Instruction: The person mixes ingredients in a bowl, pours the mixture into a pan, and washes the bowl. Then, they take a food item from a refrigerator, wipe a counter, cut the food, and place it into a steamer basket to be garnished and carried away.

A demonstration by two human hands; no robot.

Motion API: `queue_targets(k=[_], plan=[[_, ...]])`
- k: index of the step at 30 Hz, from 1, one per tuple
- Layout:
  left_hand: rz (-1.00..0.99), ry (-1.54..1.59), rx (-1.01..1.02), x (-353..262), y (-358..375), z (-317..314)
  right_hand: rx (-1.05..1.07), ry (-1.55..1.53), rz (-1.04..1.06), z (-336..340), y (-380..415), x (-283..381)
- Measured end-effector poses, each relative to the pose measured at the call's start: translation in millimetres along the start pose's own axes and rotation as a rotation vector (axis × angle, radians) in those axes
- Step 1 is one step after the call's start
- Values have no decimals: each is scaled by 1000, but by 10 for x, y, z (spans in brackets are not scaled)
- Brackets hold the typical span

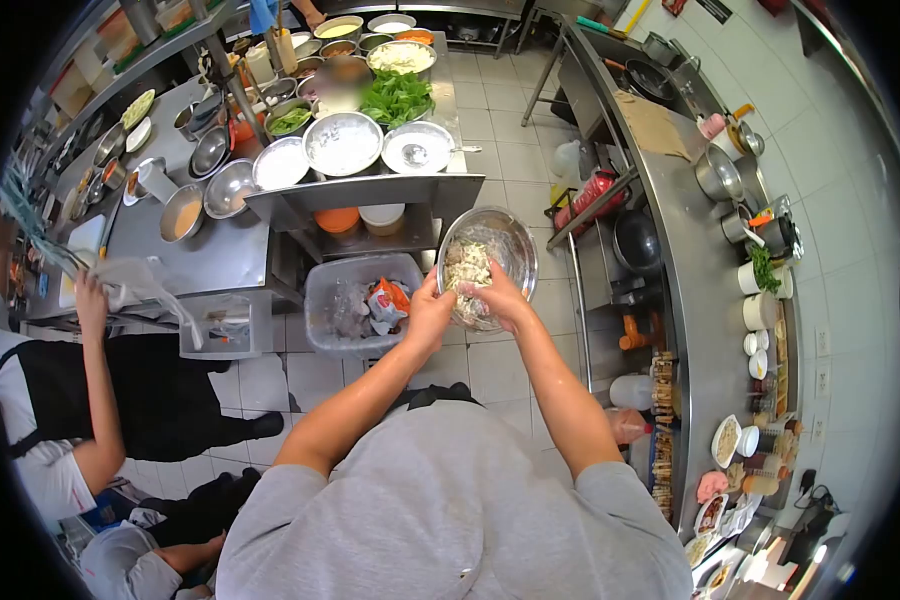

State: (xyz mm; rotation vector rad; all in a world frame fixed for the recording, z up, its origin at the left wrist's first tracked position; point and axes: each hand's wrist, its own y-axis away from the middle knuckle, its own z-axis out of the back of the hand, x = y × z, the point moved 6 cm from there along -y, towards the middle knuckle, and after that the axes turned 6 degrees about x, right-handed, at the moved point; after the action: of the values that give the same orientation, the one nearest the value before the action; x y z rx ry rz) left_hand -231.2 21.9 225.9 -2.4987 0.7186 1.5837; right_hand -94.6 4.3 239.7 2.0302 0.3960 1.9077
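A metal mixing bowl (518, 243) is held out in front of me over the floor, tilted so that its inside shows. Pale shredded food (467, 262) is heaped at its left side, and whitish residue coats the wall. My left hand (431, 314) grips the bowl at its near left rim, thumb over the edge. Over the near right rim reaches my right hand (501, 299), its fingers bent into the shredded food; the fingertips are partly hidden in it.
Ahead stands a counter with metal bowls (344, 144) and leafy greens (397, 98). A grey bin (363, 344) is at left on the floor. Along the right runs a steel counter (688, 290) with pots and containers. Co-workers (45, 400) are at left, one lifting a blurred plastic bag (135, 280).
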Motion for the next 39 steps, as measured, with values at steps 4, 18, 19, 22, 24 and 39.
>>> queue_targets(k=[4,18,19,22,24,39], plan=[[56,4,31,115,-29,-45,-26,-468,95,2,-39,-93],[338,107,58,-66,-81,40,193,962,461,151,313,726],[341,118,64,-63,-83,42,302,1024,432,24,398,729],[343,96,35,-111,-32,54,393,648,243,173,412,800],[335,96,29,-114,-2,78,218,490,161,411,339,845],[552,68,265,-44,-24,82,558,965,53,-125,85,430]])
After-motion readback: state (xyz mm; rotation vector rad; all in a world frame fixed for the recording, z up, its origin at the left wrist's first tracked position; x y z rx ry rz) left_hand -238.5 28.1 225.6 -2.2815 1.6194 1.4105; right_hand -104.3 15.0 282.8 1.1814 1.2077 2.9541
